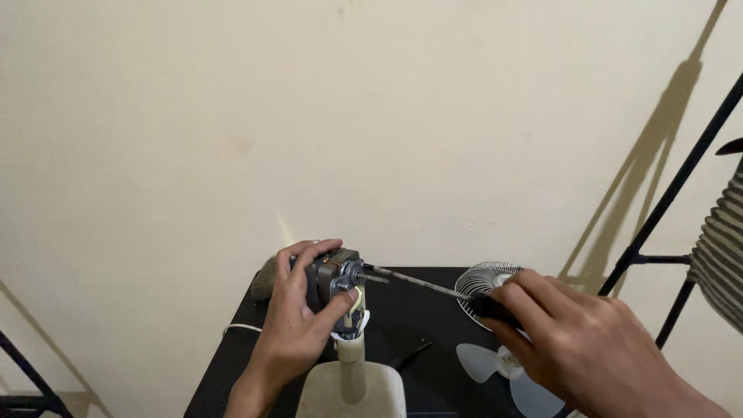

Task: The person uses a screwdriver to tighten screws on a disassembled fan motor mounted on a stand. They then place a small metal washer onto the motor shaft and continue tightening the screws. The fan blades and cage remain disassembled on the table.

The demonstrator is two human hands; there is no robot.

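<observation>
My left hand [298, 321] grips a bare grey metal fan motor [334, 280] that sits on top of a cream fan stand [352, 371]. In my right hand [573, 340] is a screwdriver [422, 285] with a dark handle; its long thin shaft reaches left and its tip touches the front of the motor, by the short shaft. The stand's neck rises from a cream base at the bottom edge of the view.
A small black table [418, 310] carries a round wire fan grille [484, 282] and a pale translucent fan blade [511, 371] under my right hand. A white cord [241, 328] hangs off the left edge. A black metal frame [665, 209] stands at right, against a cream wall.
</observation>
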